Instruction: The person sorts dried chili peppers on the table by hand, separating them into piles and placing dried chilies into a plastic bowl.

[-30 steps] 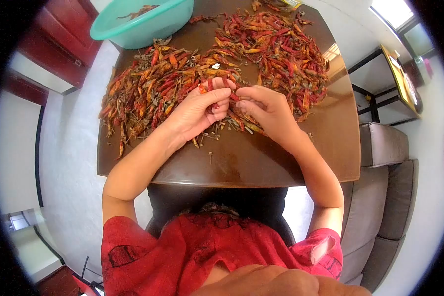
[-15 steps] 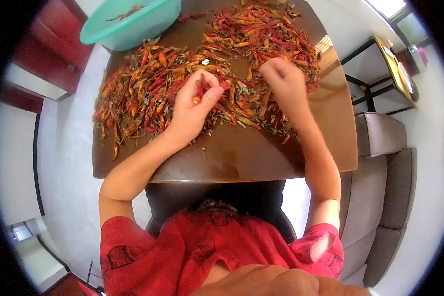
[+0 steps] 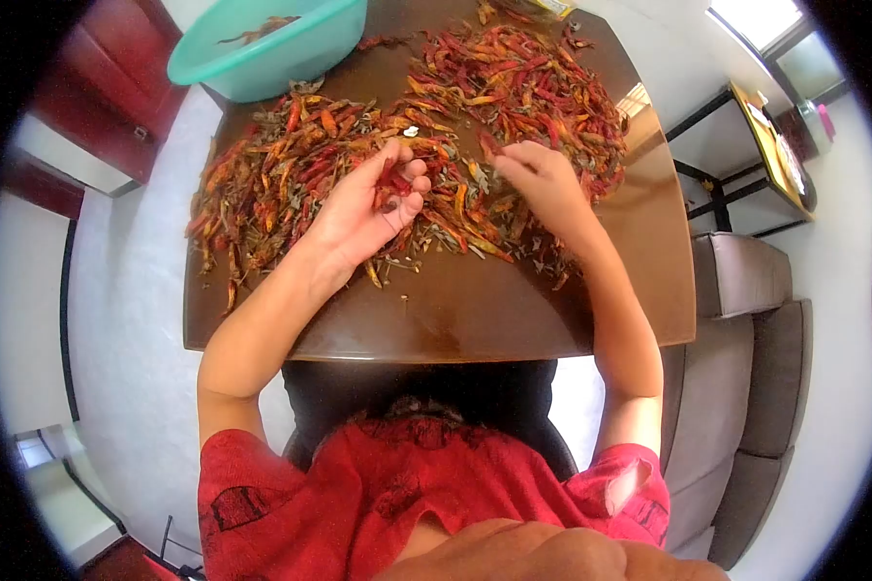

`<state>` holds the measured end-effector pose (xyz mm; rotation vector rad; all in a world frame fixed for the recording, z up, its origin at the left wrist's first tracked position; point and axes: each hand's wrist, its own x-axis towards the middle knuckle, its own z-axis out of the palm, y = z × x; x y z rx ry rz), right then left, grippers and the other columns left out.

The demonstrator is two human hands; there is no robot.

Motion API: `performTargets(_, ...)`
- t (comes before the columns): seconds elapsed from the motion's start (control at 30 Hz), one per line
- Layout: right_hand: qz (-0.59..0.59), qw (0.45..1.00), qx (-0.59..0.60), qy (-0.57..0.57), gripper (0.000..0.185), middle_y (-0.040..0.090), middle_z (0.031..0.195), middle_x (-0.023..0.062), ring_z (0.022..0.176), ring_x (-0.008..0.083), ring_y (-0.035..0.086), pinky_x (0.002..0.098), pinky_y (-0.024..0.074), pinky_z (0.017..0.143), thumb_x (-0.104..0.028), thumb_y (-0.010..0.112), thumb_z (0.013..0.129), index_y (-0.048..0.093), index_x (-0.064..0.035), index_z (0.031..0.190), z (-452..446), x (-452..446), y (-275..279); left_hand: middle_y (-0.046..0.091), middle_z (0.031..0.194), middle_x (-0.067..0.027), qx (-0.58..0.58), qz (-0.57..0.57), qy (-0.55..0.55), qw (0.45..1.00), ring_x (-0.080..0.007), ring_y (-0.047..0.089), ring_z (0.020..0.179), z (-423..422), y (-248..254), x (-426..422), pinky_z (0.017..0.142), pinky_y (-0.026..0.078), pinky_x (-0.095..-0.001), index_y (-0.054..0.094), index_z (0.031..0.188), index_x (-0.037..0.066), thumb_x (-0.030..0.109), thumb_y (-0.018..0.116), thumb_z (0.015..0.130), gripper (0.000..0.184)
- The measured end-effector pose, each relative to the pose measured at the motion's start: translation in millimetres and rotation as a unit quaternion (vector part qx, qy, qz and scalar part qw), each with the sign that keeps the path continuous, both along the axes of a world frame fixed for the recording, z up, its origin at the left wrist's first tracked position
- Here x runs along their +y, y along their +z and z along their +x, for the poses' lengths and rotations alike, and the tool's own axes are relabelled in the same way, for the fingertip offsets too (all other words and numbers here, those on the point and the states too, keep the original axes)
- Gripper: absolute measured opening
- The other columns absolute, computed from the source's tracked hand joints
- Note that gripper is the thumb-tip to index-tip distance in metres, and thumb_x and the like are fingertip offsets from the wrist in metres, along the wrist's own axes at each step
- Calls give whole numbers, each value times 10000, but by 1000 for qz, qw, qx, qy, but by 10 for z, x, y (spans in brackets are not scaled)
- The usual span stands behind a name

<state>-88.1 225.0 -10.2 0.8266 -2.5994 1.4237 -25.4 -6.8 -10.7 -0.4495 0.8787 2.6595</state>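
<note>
We see the left hand (image 3: 376, 201) turned palm up, its fingers curled loosely round a few wrinkled, dark red dried chilli pods (image 3: 391, 181); the cupped shape probably saves the brittle pods from slipping out or being crushed. Apart from it, the right hand (image 3: 541, 176) brings thumb and fingertips together on a single slender, reddish-brown dried pod (image 3: 488, 145), a light pinch that seems to suit something so thin.

Both hands hang over the near side of a glossy brown table with a curved edge (image 3: 436, 324), between two spreads of dried red and orange chillies: a looser, stalk-strewn heap (image 3: 271, 179) on the left and a denser, redder heap (image 3: 543, 82) on the right. We judge that they lie this way so each hand has one within easy reach. The rounded teal plastic basin (image 3: 208, 76) stands at the far left corner, perhaps to leave the middle free.

Much escapes us. The left fingers cover part of what they hold, so we cannot count those pods, and the right hand hides the far end of its pinch. The basin is cut off at the top, and we make out only some brownish, dry pieces (image 3: 266, 31) inside. A small white scrap (image 3: 411, 132) near the left fingertips is too small to identify.
</note>
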Motion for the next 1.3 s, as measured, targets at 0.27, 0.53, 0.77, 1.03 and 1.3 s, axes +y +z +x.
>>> performTargets(0.27,-298,812,-479,151,178,622,835,8,713,91,549,215,445,634,-197,540,970,598,-45,1043,107,5,136,351,701,55,84,-14,-98,991,-41,320,559,37,-1,-1,448,251,-182,539,1156,42,251,556,986,270)
performTargets(0.53,-288,771,-542,171,119,599,834,-13,688,61,515,191,428,610,-142,569,945,602,-51,1013,338,-183,88,511,748,64,168,-295,-105,935,-24,353,581,145,124,169,479,247,-184,619,1164,61,240,601,951,279)
performTargets(0.77,-61,925,-340,159,157,618,769,6,688,102,561,242,464,652,-149,584,935,655,-10,956,390,-192,65,315,664,67,139,-116,-88,980,-35,325,563,51,74,-9,463,253,-184,577,1139,29,247,585,968,277)
performTargets(1.03,96,957,264,-71,143,639,932,162,889,348,607,427,493,802,-40,569,835,659,-11,941,-158,139,8,433,709,20,89,2,-74,993,-75,367,578,-5,-12,-43,463,286,-211,551,907,68,266,576,959,206)
performTargets(1.3,257,957,82,-107,171,641,956,149,938,356,579,441,481,835,-71,550,827,686,-33,923,-157,362,158,432,720,11,79,-8,-88,993,-78,374,601,9,11,-52,473,294,-216,506,862,92,273,559,967,215)
